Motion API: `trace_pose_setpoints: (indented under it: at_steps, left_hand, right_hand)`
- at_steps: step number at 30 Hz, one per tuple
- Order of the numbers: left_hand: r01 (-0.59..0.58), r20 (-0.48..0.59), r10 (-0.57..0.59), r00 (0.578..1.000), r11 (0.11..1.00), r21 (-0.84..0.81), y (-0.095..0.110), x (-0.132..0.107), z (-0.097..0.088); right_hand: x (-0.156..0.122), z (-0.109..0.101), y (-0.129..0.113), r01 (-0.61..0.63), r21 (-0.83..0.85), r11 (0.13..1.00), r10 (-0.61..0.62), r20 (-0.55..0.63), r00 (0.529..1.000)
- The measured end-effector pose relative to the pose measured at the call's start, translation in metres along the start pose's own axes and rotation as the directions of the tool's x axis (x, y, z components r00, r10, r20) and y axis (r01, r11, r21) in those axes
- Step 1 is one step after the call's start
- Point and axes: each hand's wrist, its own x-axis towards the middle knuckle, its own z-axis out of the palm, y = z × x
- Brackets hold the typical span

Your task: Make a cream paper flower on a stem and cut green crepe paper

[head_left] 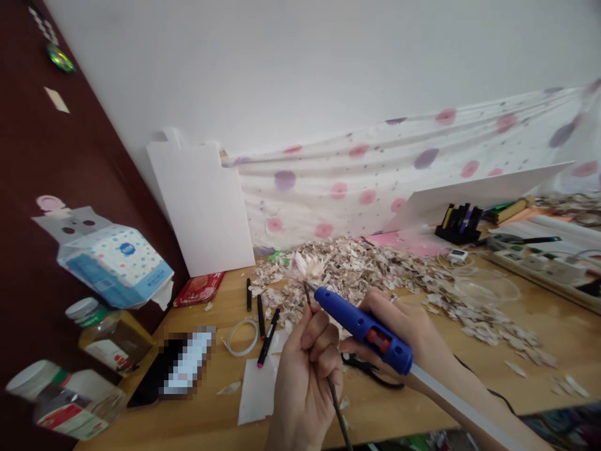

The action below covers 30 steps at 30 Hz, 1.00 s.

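Observation:
My left hand (310,369) is closed around a thin brown stem (337,407), which runs down past my palm. At its top sits a pale pinkish-white flower (305,266) made of dry petals. A blue hot glue gun (361,326) is gripped in my right hand (408,329), with a white glue stick (462,407) coming out of its back end. Its nozzle points at the stem just below the flower; whether it touches cannot be made out. Behind both hands spreads a large heap of dry petals (370,269).
To the left lie markers (268,338), a tape roll (241,338), a phone (171,369) and a red packet (198,289). Two bottles (110,335) and a hanging tissue pack (117,263) stand by the dark panel. A power strip (549,269) and black pen holder (457,225) are at right.

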Motion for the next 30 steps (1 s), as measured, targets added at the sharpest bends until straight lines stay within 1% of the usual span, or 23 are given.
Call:
trace_pose_setpoints:
  at_steps: [5, 10, 19, 23, 26, 30]
  left_hand:
    - [-0.028, 0.007, 0.028, 1.000, 0.995, 0.091, -0.001, 0.002, -0.002]
    - [-0.065, 0.026, 0.062, 0.998, 0.982, 0.176, -0.002, 0.004, -0.004]
    - [-0.047, -0.006, 0.048, 0.999, 0.996, 0.080, -0.002, 0.004, -0.003]
    - [-0.042, -0.018, 0.042, 0.999, 0.998, 0.045, -0.003, 0.004, -0.002]
    - [-0.034, -0.012, 0.034, 0.999, 0.999, 0.031, -0.003, 0.004, -0.003]
    - [-0.035, -0.002, 0.035, 0.999, 0.999, 0.034, -0.003, 0.004, -0.005]
  right_hand:
    - [0.002, 0.004, 0.004, 0.016, -0.003, 1.000, -0.016, -0.006, 1.000]
    - [0.000, 0.006, 0.007, -0.004, -0.013, 1.000, 0.004, -0.002, 1.000]
    - [-0.004, 0.006, 0.009, 0.002, -0.022, 1.000, -0.003, -0.028, 1.000]
    - [-0.006, 0.007, 0.010, -0.008, -0.029, 1.000, 0.008, -0.012, 1.000]
    - [-0.007, 0.007, 0.011, -0.018, -0.021, 1.000, 0.018, -0.002, 1.000]
    - [-0.006, 0.009, 0.012, 0.008, -0.052, 0.999, -0.008, -0.010, 1.000]
